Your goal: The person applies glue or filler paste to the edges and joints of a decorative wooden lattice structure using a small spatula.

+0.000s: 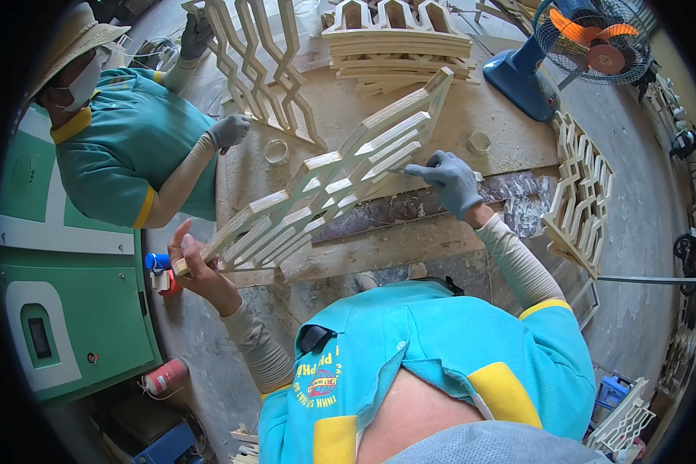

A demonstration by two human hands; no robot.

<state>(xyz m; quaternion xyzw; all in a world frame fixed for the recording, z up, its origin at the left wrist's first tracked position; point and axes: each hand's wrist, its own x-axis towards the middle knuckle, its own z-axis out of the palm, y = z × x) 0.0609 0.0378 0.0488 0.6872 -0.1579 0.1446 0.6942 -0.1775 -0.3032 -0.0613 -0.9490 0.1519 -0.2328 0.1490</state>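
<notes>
On my feed, the bare left hand (pixel 206 272) grips a wooden lattice (pixel 322 161). The gloved right hand (pixel 452 184) points beside it; I cannot tell its grip.

Pale, matt wooden lattice (pixel 340 174)

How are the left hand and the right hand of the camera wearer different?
The left hand is bare; the right hand is gloved in grey. The left hand grips one end of the wooden lattice; the right hand is near its long side, forefinger extended. Both wrists meet pale sleeves.
</notes>
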